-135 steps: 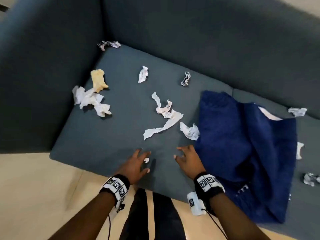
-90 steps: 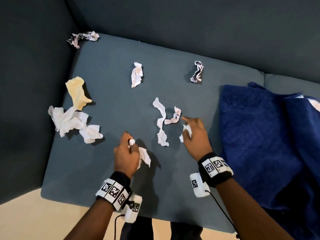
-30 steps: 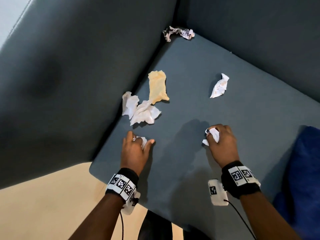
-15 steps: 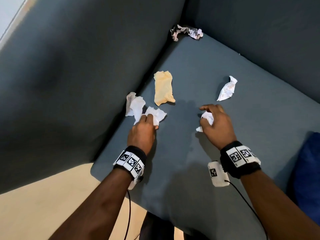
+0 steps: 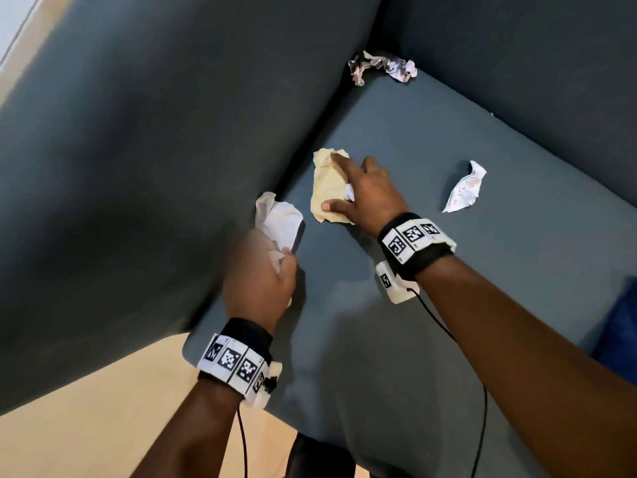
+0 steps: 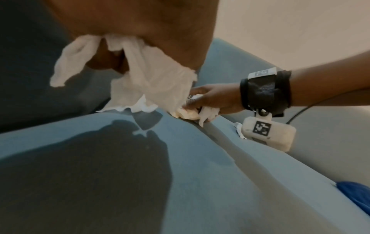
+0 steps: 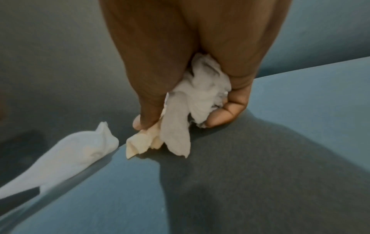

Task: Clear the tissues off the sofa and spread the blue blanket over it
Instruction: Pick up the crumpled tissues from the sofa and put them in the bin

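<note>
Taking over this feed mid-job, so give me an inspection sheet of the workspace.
Surface: sofa seat, partly shadowed.
Job's things: yellowish tissue under the right hand; white tissues lifted by the left; crumpled tissue loose on the seat; another tissue in the back corner; blue blanket at the right edge.
Clutter: nothing seen.
Hands: left hand grips white tissues; right hand holds a white wad, thumb on the yellowish tissue.
Cables: black cables from the wristbands.
Surroundings: beige floor.
</note>
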